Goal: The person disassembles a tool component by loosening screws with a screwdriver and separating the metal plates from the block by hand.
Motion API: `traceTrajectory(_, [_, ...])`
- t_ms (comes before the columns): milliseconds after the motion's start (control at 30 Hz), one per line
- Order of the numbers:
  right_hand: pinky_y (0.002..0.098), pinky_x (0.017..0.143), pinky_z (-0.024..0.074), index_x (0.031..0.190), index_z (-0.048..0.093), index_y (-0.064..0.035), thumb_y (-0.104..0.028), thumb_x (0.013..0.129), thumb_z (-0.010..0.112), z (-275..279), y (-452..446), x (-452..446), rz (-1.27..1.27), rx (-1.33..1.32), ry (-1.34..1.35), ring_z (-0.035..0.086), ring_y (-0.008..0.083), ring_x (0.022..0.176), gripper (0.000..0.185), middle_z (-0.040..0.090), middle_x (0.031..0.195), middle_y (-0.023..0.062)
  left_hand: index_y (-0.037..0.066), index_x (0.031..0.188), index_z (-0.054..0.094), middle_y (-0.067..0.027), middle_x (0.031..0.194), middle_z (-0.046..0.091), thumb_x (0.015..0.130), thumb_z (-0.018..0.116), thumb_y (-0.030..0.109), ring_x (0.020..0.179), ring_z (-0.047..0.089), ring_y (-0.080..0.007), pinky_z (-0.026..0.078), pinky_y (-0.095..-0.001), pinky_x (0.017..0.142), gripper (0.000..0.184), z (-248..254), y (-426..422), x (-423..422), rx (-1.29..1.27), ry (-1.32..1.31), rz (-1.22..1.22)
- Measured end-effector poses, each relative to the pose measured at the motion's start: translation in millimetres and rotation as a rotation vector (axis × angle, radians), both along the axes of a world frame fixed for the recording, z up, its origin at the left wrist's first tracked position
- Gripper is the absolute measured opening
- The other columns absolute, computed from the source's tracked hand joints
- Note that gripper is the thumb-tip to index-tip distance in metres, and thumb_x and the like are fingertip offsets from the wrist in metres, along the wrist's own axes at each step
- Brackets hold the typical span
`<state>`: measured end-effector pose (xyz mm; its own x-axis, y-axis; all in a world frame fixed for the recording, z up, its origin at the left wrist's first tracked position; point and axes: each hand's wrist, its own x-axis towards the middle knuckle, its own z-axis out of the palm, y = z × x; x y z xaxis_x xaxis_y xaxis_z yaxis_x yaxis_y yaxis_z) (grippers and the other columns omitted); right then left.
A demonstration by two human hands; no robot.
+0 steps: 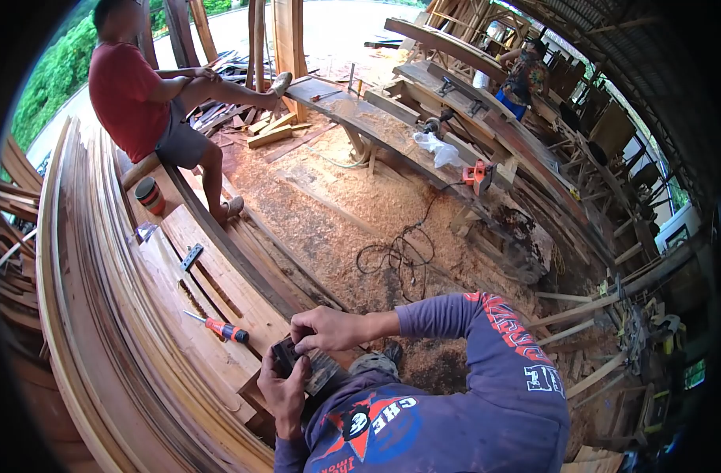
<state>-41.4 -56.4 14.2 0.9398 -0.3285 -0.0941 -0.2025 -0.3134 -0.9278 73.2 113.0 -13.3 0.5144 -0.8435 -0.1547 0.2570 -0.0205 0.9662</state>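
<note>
My left hand is wrapped round the lower side of a small dark block-like part; its exact kind is not clear. From above, my right hand presses its fingers against the same part. Both hands are close together near my lap, beside a wooden plank. On that plank lies a screwdriver with a red and black handle, its shaft pointing away to the left. Farther up the plank rests a flat metal plate with holes, beside long slots cut in the wood.
Long boards are stacked at left, near a dark and red can. A seated person rests a foot on a workbench. An orange power tool, its cable trailing over sawdust, stands right. Another person works behind.
</note>
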Motion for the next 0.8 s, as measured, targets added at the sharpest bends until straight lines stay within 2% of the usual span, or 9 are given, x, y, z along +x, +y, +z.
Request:
traceTrajectory(67, [0.0347,0.073,0.0543,0.098,0.065,0.0029,-0.012,0.088,0.075,-7.5,-0.2,-1.7,-0.042,0.121,0.021,0.067,0.0165,0.081,0.021,0.071,0.089,0.0125,-0.002,0.125,0.06,-0.0056,0.102,0.071,0.09,0.074,0.001,0.085,0.069,-0.011,0.057,-0.0235,0.074,0.039,1.1,-0.6,0.0,0.008,0.008,-0.021])
traceTrajectory(167, [0.0322,0.079,0.0533,0.102,0.065,0.0015,-0.016,0.091,0.076,-13.7,-2.0,-3.0,-0.049,0.272,0.061,0.065,0.0148,0.086,0.023,0.071,0.091,0.0102,-0.001,0.124,0.062,-0.0025,0.102,0.07,0.089,0.076,0.001,0.088,0.066,-0.0083,0.055,-0.0231,0.078,0.038,3.6,-1.9,-0.6,0.025,0.032,-0.012])
traceTrajectory(300, [0.0322,0.078,0.0532,0.102,0.066,0.0011,-0.015,0.092,0.074,-0.7,5.1,-8.8,-0.082,0.192,0.066,0.066,0.0175,0.085,0.02,0.069,0.091,0.0118,-0.002,0.124,0.061,-0.0043,0.103,0.07,0.09,0.075,0.0,0.087,0.068,-0.01,0.057,-0.0238,0.077,0.037,-4.1,-3.0,1.4,0.012,0.004,-0.016])
traceTrajectory(400, [0.0391,0.077,0.0534,0.099,0.065,0.0003,-0.012,0.09,0.068,-3.9,9.2,-12.3,0.007,-0.289,-0.239,0.067,0.0342,0.088,0.015,0.064,0.091,0.0162,-0.002,0.125,0.059,-0.0061,0.104,0.07,0.09,0.074,0.0,0.087,0.069,-0.0118,0.059,-0.0249,0.075,0.038,-5.0,-5.5,3.1,-0.002,0.042,-0.03])
traceTrajectory(433, [0.0391,0.077,0.0534,0.099,0.065,0.0003,-0.012,0.09,0.068,-5.2,9.0,-12.9,0.007,-0.29,-0.238,0.067,0.0342,0.088,0.015,0.064,0.091,0.0162,-0.003,0.125,0.059,-0.0063,0.104,0.07,0.09,0.074,-0.001,0.088,0.069,-0.012,0.059,-0.0253,0.076,0.038,-3.9,-6.8,3.0,-0.018,0.075,-0.031])
traceTrajectory(500, [0.0389,0.077,0.0518,0.098,0.062,-0.001,-0.013,0.086,0.069,-7.6,7.5,-12.4,0.104,-0.72,-0.418,0.065,0.0302,0.088,0.018,0.062,0.091,0.0129,-0.003,0.125,0.059,-0.0064,0.104,0.071,0.09,0.074,-0.002,0.088,0.069,-0.0122,0.059,-0.0257,0.077,0.038,-2.6,-7.9,2.8,-0.026,0.084,-0.036])
traceTrajectory(533, [0.0389,0.077,0.0518,0.098,0.062,-0.001,-0.013,0.086,0.069,-6.9,6.4,-12.5,0.106,-0.721,-0.42,0.065,0.0302,0.088,0.018,0.062,0.091,0.0129,-0.003,0.125,0.059,-0.0065,0.104,0.071,0.09,0.074,-0.002,0.088,0.07,-0.0123,0.06,-0.0262,0.078,0.038,-2.1,-8.3,3.2,-0.033,0.091,-0.04])
traceTrajectory(600, [0.0365,0.078,0.0503,0.098,0.06,-0.0024,-0.017,0.084,0.067,-3.2,2.7,-13.5,0.235,-0.984,-0.347,0.063,0.0266,0.089,0.022,0.06,0.091,0.0101,-0.003,0.124,0.059,-0.0064,0.105,0.071,0.089,0.074,-0.003,0.089,0.07,-0.0124,0.06,-0.0265,0.078,0.038,-5.9,-8.5,4.6,-0.034,0.109,-0.038])
traceTrajectory(800, [0.0341,0.077,0.0506,0.102,0.061,-0.0022,-0.018,0.084,0.062,2.9,-1.7,-10.6,0.314,-1.116,-0.358,0.063,0.0229,0.087,0.024,0.06,0.091,0.0076,-0.004,0.123,0.06,-0.0054,0.103,0.071,0.089,0.075,-0.003,0.086,0.069,-0.0115,0.059,-0.0261,0.075,0.037,-1.9,-6.8,1.0,-0.003,0.163,-0.034])
